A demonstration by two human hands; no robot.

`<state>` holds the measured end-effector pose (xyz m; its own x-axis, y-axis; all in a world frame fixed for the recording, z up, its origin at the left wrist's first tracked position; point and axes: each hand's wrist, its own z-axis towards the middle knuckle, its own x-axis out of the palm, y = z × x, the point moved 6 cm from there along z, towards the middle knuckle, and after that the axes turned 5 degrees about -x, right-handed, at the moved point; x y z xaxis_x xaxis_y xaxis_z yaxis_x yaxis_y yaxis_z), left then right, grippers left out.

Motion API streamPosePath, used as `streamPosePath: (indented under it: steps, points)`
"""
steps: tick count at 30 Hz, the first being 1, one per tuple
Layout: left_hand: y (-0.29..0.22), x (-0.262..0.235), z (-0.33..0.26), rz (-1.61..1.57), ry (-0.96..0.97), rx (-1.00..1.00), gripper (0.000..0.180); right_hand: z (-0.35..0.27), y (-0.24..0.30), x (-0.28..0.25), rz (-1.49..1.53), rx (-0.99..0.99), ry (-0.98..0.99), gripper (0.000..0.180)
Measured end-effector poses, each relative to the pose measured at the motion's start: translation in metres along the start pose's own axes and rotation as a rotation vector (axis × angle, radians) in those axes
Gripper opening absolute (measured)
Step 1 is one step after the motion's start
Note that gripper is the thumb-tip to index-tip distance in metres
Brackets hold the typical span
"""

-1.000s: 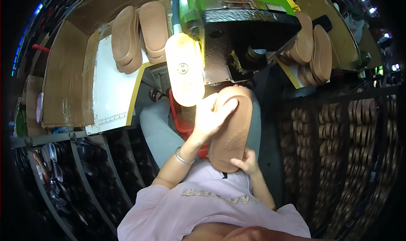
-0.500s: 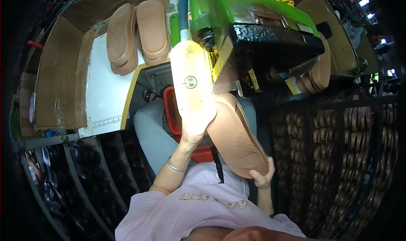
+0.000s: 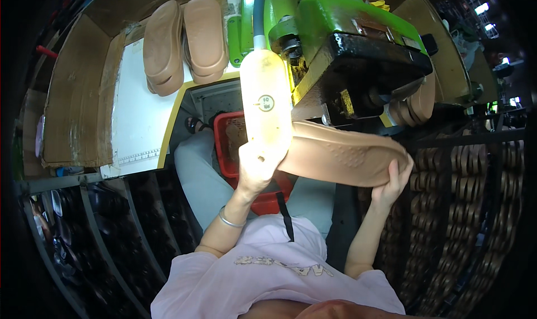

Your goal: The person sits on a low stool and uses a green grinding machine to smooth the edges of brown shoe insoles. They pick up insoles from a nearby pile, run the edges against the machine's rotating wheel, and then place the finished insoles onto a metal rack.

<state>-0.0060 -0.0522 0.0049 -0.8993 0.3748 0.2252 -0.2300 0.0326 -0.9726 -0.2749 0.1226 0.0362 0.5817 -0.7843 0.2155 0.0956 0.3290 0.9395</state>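
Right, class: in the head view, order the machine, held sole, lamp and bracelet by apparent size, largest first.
Machine
Held sole and lamp: too alike in area to rank, and the lamp hides the sole's end
Bracelet

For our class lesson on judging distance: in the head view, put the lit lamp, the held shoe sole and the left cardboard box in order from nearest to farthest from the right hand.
1. Shoe sole: touching, gripped at its end by the right hand.
2. Lit lamp: left of that hand.
3. Cardboard box: far left.
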Motion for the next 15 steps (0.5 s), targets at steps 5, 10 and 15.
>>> streamPosePath:
  steps: [5,10,15]
  points:
    - [-0.004,-0.012,-0.003,-0.093,-0.058,-0.051,0.019,0.036,-0.020,0.029,0.108,0.011,0.074,0.035]
    - [-0.009,0.007,-0.003,-0.043,-0.039,-0.009,0.015,0.049,-0.029,0.019,0.121,0.006,0.090,0.033]
    - [0.002,0.017,0.002,0.161,0.099,-0.058,0.024,0.074,-0.018,0.021,0.075,-0.006,0.044,0.032]
